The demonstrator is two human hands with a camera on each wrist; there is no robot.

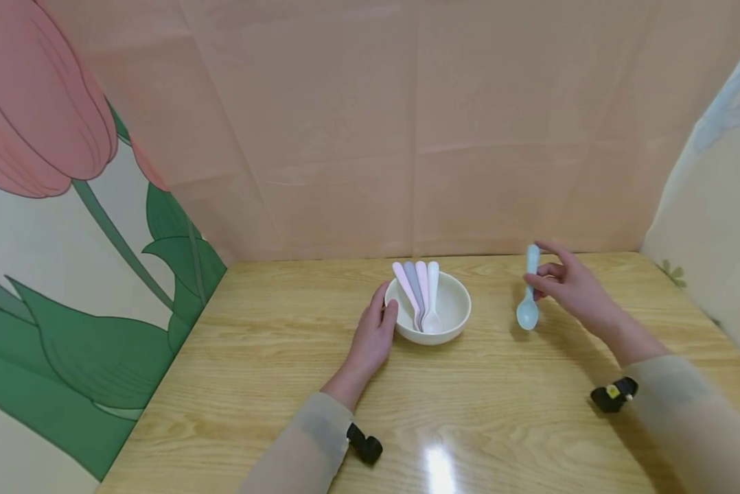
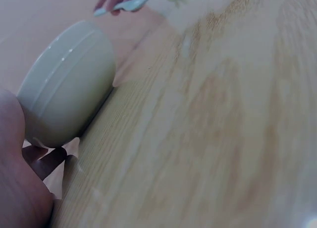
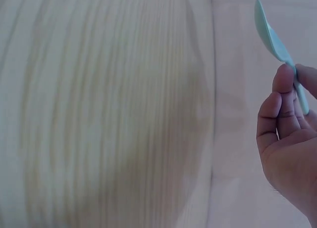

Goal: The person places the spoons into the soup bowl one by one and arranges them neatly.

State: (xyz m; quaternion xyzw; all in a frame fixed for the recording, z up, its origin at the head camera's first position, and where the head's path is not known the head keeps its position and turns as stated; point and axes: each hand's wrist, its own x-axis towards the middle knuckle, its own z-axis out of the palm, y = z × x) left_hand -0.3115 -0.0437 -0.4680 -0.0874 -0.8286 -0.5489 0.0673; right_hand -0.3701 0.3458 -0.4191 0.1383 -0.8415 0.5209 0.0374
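Observation:
A cream bowl (image 1: 459, 309) sits on the table, and my left hand (image 1: 373, 335) holds it at its left side, thumb near the rim. The left wrist view shows the bowl's outer wall (image 2: 74, 84) with fingers low against it. Inside the bowl lean two pink spoons, a grey-purple spoon (image 1: 412, 280) and a white spoon (image 1: 432, 295), handles pointing away over the far rim. To the right, my right hand (image 1: 568, 285) pinches a light blue spoon (image 1: 527, 314) by its handle, bowl end down towards me, above the table. The right wrist view shows thumb and fingers around the handle of that spoon (image 3: 270, 37).
The wooden table (image 1: 252, 384) ends at a pinkish cloth backdrop (image 1: 320, 137). A tulip-printed panel (image 1: 98, 329) stands along the left, and a pale printed panel (image 1: 716, 226) along the right. Each sleeve has a small black device at the wrist.

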